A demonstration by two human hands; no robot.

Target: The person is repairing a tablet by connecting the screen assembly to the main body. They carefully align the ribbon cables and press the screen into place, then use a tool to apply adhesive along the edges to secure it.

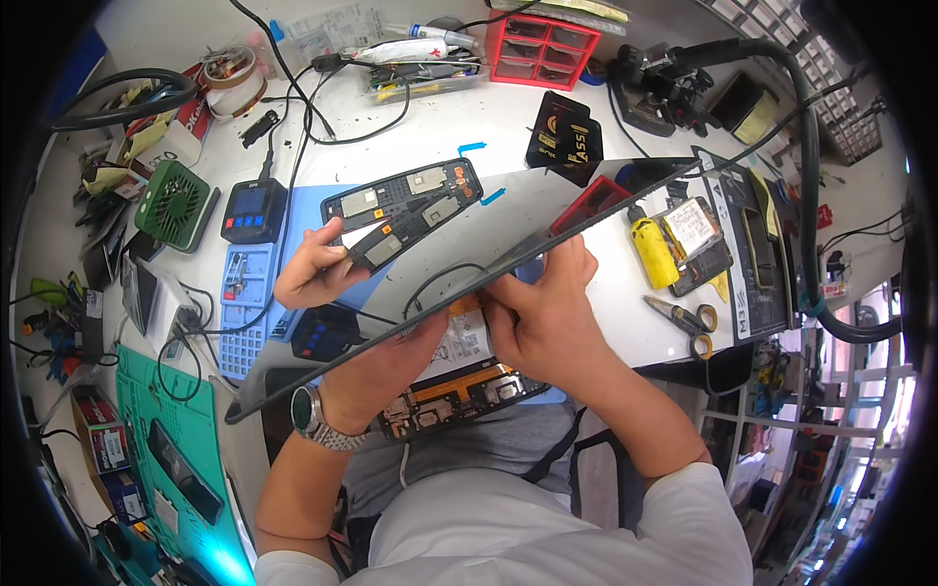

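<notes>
A large dark glossy panel (449, 283) is held tilted above an opened tablet (440, 410) with exposed orange flex cables. My left hand (391, 366), with a metal watch at the wrist, is partly hidden behind it, curled round the panel. Fingers at its upper left touch a pair of black plastic parts (401, 210) with metal speaker pieces and blue tabs; whether these lie on the panel, I cannot tell. My right hand (537, 303) is closed at the panel's lower edge beside the tablet's battery, its fingertips partly hidden.
Yellow tube (655, 254), scissors (689, 327) and an opened phone (713, 264) lie right; blue-screened device (254, 210), green fan (176, 205) and green mat (186, 391) left. Red drawers (542, 49), a microscope stand (645, 78) and black cards (562, 132) stand or lie behind.
</notes>
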